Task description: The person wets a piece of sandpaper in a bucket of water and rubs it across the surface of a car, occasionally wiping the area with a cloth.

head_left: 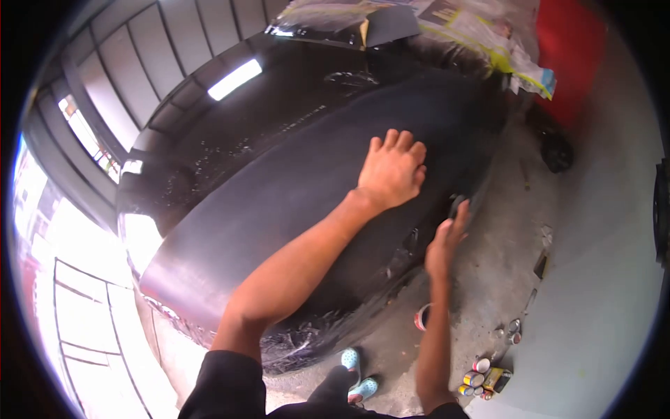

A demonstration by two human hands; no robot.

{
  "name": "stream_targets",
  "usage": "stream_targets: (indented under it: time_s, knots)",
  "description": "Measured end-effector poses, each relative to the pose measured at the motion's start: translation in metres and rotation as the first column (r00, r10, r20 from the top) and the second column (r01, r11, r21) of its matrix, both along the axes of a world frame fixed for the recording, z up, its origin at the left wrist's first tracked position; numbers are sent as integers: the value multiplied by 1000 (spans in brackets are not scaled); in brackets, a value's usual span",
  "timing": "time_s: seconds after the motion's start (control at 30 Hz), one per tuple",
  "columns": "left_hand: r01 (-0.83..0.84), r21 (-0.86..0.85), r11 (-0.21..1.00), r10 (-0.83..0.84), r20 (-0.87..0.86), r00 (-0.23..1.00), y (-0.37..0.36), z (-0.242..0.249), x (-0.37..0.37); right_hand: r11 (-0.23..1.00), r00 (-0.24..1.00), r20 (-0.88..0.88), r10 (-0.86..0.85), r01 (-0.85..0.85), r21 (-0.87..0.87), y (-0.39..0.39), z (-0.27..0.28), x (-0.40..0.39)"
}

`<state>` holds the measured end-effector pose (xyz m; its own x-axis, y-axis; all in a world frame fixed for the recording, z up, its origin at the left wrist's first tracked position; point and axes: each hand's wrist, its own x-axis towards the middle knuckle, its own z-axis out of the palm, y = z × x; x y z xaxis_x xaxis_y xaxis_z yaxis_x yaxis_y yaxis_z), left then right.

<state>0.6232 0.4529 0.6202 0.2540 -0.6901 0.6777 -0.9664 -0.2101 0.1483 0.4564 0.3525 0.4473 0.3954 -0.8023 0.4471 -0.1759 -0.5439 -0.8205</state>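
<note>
A dark matte car hood panel (279, 202) fills the middle of the view, and glossy black bodywork (279, 98) with a light reflection lies beyond it. My left hand (392, 167) rests on the matte surface with its fingers curled down. Whatever is under that palm is hidden; I cannot tell what it holds. Lower right, at the panel's near edge, my right hand (443, 244) has its fingers stretched out. A small dark piece (457, 204) shows at those fingertips.
Plastic sheeting and paper (481, 42) cover the car's far end. On the concrete floor stand several small cans (474, 379) and a red-and-white tin (421, 318). A grey wall (593, 279) runs along the right. Light blue clogs (351, 359) show below.
</note>
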Motion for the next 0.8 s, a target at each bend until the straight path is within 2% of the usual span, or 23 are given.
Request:
stream_targets:
  time_s: [0.03, 0.1, 0.2, 0.23, 0.3, 0.33, 0.4, 0.47, 0.53, 0.6, 0.7, 0.8]
  knots:
    - [-3, -2, 1000, 3, 10, 1000, -1, 0, 1, 1000, 998, -68, 4, -4, -2, -30, 12, 5]
    - [-7, 2, 1000, 7, -4, 1000, -2, 0, 2, 998, 998, -60, 31, -28, 51, -64, 21, 8]
    - [-8, -6, 1000, 8, -7, 1000, -3, -1, 2, 998, 998, 18, 55, -55, 40, -31, 16, 2]
    - [-10, -5, 1000, 10, -1, 1000, -3, -3, 3, 996, 997, -11, -75, 75, 40, -4, -4, -4]
    - [-13, 9, 1000, 13, 19, 1000, -4, -2, 4, 986, 987, 3, -163, 163, 28, 9, -19, 3]
    - [-6, -1, 1000, 6, 15, 1000, -4, -5, 3, 991, 991, 35, -131, 130, 23, -5, -19, -1]
    - [-25, 48, 999, 24, 16, 1000, -4, -5, 2, 975, 991, 3, -133, 130, 179, -51, -7, 12]
    - [-29, 54, 998, 28, 17, 999, -5, -5, 2, 961, 985, -140, -102, 134, 241, -105, -24, 7]
    - [-29, 36, 999, 28, 23, 999, -6, -7, 3, 968, 976, -175, -133, 165, 187, -88, -34, -3]
    - [-35, 55, 998, 34, 14, 999, -6, -5, 4, 975, 973, -82, -215, 219, 41, -10, -35, -20]
    - [-30, 88, 996, 30, -3, 1000, -7, -4, 2, 982, 956, -228, -187, 181, -48, 10, -7, -20]
    - [-38, 37, 999, 37, 36, 999, -9, -9, 3, 983, 995, 3, -96, 95, 159, -82, 0, 12]
